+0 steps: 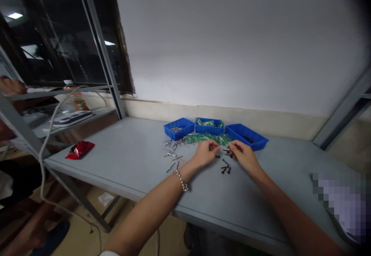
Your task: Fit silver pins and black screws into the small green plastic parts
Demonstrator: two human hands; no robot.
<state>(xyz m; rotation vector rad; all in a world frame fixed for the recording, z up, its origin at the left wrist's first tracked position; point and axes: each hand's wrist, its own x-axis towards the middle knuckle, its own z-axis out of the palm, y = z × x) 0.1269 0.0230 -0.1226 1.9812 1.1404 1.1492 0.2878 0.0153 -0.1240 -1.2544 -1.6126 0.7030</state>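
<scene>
My left hand (206, 152) is closed in a pinch over the middle of the grey table. Just right of it, my right hand (245, 156) pinches too, and the fingertips of both almost meet. A small pale thing shows between them, too small to name. Black screws (225, 168) lie beneath and in front of the hands. To the left are scattered silver pins that look like rivets (171, 154). Green-and-white packets (208, 137) are spread behind my hands. At the back stand a blue bin of silver pieces (179, 135), one with packets (209, 130), and one with dark pieces (259, 144).
A red packet (81, 149) lies on the left of the table (121, 151). A white cable (43, 171) hangs past the left end. Beyond the metal frame (101, 51) are a bottle (78, 103) and another person's hand (13, 86). A blurred-out object (342, 205) lies at the right.
</scene>
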